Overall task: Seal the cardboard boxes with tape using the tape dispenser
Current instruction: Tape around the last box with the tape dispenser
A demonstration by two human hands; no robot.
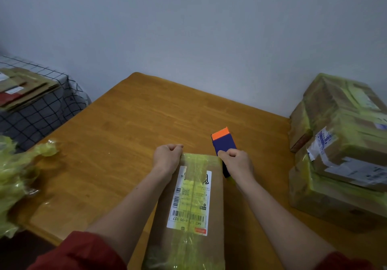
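Note:
A long cardboard box (213,186) lies lengthwise in front of me on the wooden table (125,127). It carries a white shipping label and a strip of yellow-green tape along its middle. My left hand (167,156) sits at the box's far left corner with its fingers curled over the edge. My right hand (236,163) grips a blue tape dispenser (223,144) with an orange blade end, held just off the box's far right corner and pointing away from me.
Several taped cardboard boxes (339,150) are stacked at the table's right side. Crumpled yellow-green tape or film (18,175) lies at the left edge. Flattened cardboard (23,89) rests on a checked cloth at far left. A wall stands behind the table.

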